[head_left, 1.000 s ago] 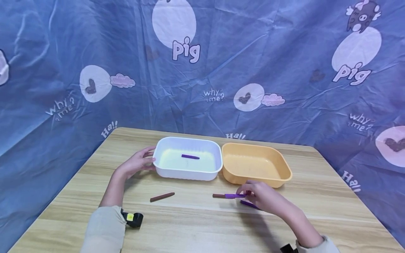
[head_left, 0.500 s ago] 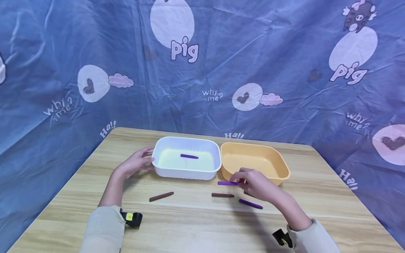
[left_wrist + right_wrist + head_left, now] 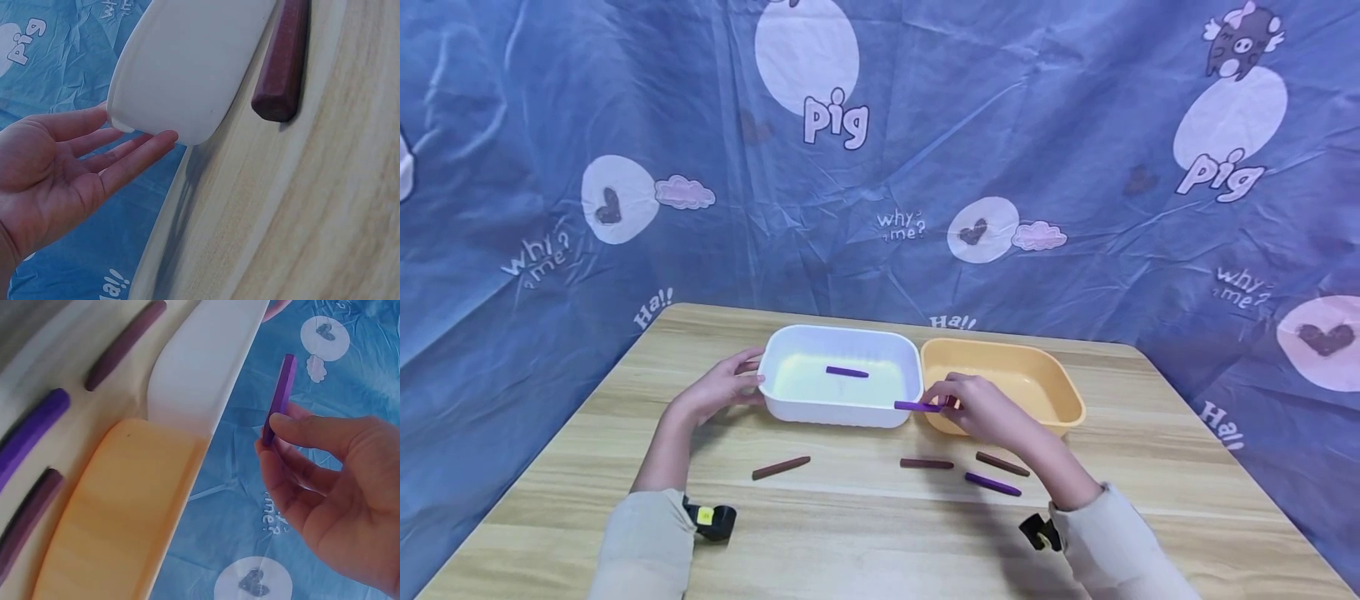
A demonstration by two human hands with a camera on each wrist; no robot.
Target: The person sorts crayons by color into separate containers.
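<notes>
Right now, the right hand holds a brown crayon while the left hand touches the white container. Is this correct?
Not entirely. The crayon in the right hand is purple, not brown; the right wrist view shows it clearly. The left hand does touch the white container.

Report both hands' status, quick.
Left hand: open, fingers touching the end of the white tray.
Right hand: closed, pinching a purple crayon between thumb and fingers.
</notes>
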